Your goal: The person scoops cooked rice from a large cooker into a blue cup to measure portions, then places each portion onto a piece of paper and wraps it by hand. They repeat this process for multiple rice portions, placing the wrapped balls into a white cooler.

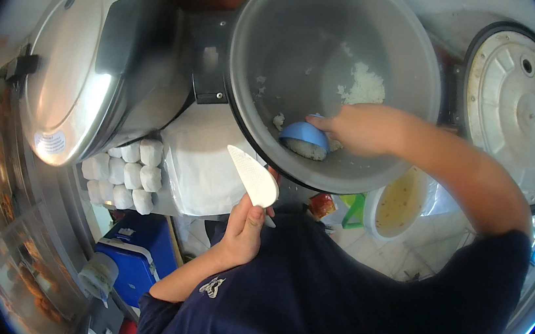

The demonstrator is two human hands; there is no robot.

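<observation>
A big round cooker pot (287, 35) stands before me with a clump of white rice (363, 85) and scattered grains in it. My right hand (361, 128) reaches over its near rim and holds a small blue bowl (303, 134), tilted, with rice showing at its mouth, low against the pot's inner wall. Outside the pot, close to my body, my left hand (247, 226) grips a white textured rice paddle (255, 178) by its handle end, blade pointing up and left. Part of the left fingers is hidden behind the paddle.
Left of the pot lies a stack of white sheets (204, 160) beside rows of white wrapped bundles (133, 175). A closed metal cooker (70, 70) stands at far left, an open round lid (526, 112) at right. Below are a tub of yellowish liquid (399, 204) and a blue cooler box (138, 256).
</observation>
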